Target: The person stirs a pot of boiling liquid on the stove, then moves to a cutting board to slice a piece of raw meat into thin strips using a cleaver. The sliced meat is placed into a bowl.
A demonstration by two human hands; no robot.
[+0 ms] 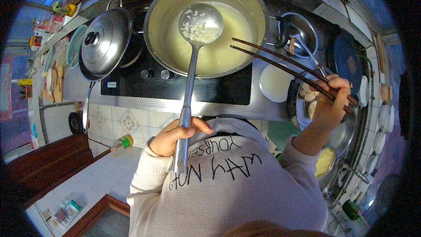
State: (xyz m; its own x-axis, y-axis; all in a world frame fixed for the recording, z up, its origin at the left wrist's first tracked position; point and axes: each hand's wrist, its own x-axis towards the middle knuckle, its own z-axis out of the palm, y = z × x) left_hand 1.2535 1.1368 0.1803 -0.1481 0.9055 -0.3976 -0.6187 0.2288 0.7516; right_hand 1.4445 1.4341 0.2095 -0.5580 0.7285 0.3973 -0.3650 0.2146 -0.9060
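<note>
My left hand point(172, 135) grips the handle of a long metal ladle point(190, 82). The ladle's bowl hangs over a large steel pot point(158, 56) and holds small white grains or curds point(199, 30). Pale yellow liquid point(223, 57) fills the lower part of the pot. My right hand point(334, 100) holds a pair of long dark wooden chopsticks point(279, 64). Their tips are apart and point over the pot's right side, to the right of the ladle. Whether the tips touch the liquid, I cannot tell.
The pot stands on a black glass cooktop point(210, 89) with knobs point(166, 74). A lidded pan point(107, 42) sits left. At right are a bowl of whitish liquid point(275, 84), a glass-lidded vessel point(299, 34), a colander with pale pieces point(306, 105) and a yellow-filled bowl point(325, 163). A bottle point(121, 144) lies on the floor.
</note>
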